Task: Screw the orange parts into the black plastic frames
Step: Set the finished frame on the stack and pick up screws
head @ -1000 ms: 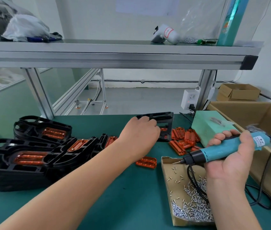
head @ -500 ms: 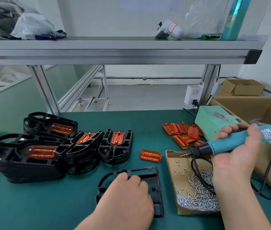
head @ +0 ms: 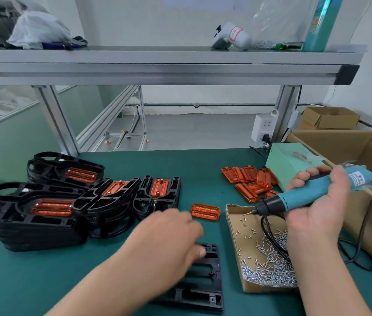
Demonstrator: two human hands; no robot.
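Observation:
A bare black frame (head: 205, 279) lies flat on the green mat near the front edge. My left hand (head: 169, 238) hovers blurred above its left part, fingers loosely spread toward a single orange part (head: 205, 210), holding nothing. My right hand (head: 317, 206) grips a blue electric screwdriver (head: 294, 197), its tip pointing left over a cardboard tray (head: 234, 226) of small screws. A heap of orange parts (head: 251, 181) lies behind the tray. Several black frames with orange parts fitted (head: 50, 201) are stacked at the left.
A pale green box (head: 292, 160) stands at the back right, next to a large open cardboard carton (head: 363, 153). The screwdriver's black cable (head: 363, 226) loops over the tray and mat. An aluminium shelf (head: 169, 65) spans overhead on posts.
My left hand pulled the bare frame from the back of the table to the front, let it go, and now reaches up-right toward the single orange part. The screwdriver hand barely moved.

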